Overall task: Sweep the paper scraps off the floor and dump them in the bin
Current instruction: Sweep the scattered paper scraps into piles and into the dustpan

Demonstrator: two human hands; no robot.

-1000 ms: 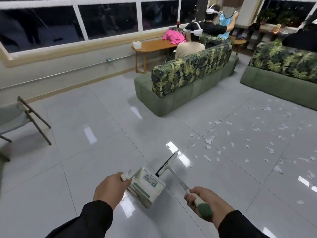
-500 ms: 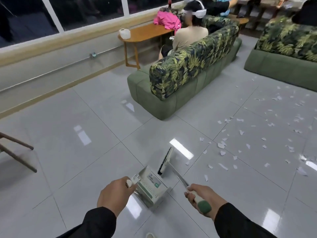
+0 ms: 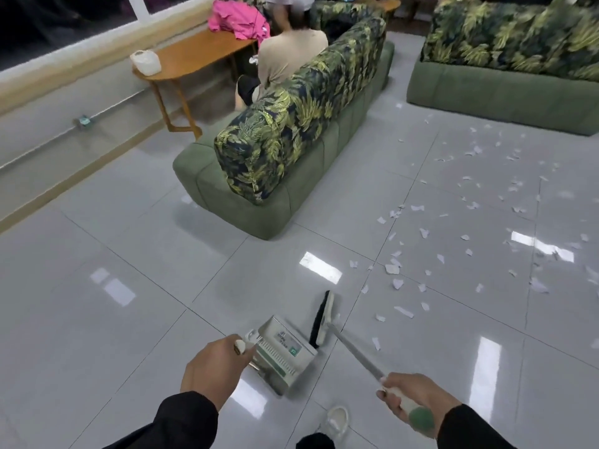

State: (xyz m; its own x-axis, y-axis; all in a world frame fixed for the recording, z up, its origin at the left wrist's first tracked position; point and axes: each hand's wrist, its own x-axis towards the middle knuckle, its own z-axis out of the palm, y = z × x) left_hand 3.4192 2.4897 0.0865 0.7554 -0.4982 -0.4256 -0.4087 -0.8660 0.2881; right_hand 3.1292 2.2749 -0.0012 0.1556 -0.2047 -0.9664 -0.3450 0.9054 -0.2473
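Since the earlier pictures the view has dipped and drawn nearer the scattered paper scraps (image 3: 393, 268), and the broom (image 3: 322, 320) head now stands closer to them, its black bristles turned edge-on beside the dustpan (image 3: 283, 351). Both tools are off to the left of the scraps, which lie strewn over the tiles to the right and ahead, the nearest just beyond the broom head. A white label with a small green square sits on the dustpan's top, its print too small to read. At the pan's near end, the left hand (image 3: 214, 367) is curled round its white handle. Lower right, the right hand (image 3: 411, 395) grasps the broom's pale grip above its green end cap, the metal shaft running up-left to the head. Glossy grey floor (image 3: 129, 319) tiles mirror ceiling lights. Beyond stands a green sofa (image 3: 285, 150) with leaf-print cushions where a person (image 3: 288, 56) sits, a wooden table (image 3: 194, 59) bearing pink cloth (image 3: 236, 19), and a second sofa (image 3: 505, 76) at far right.
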